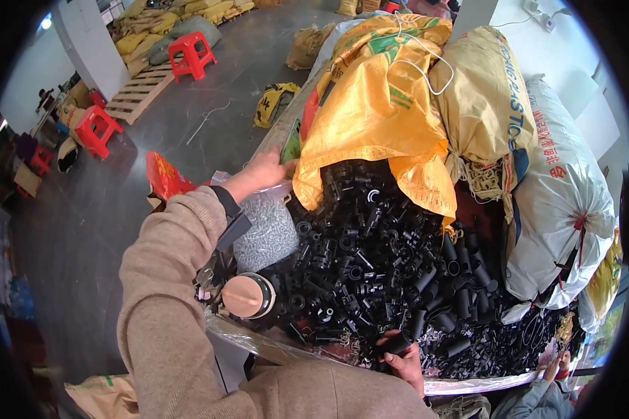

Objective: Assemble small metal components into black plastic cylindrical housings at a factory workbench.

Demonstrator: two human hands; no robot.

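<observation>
My left hand (262, 172) reaches across to the left edge of a yellow woven sack (370, 105), its fingers closed at that edge and partly hidden. The sack's open mouth lies over a big pile of small black plastic parts (349, 244). Under my left wrist stands a clear plastic bag of small silvery screws (265, 234). At the table's near edge, my right hand (407, 363) grips a black plastic tube (397, 342). A cup with a pinkish lid (244, 296) stands close to my left forearm.
A tan sack (482, 91) and a white sack (562, 202) lie to the right. Another person's hand (553, 366) is at the lower right edge. Red stools (192, 54), a wooden pallet (141, 91) and piled sacks stand on the floor at left.
</observation>
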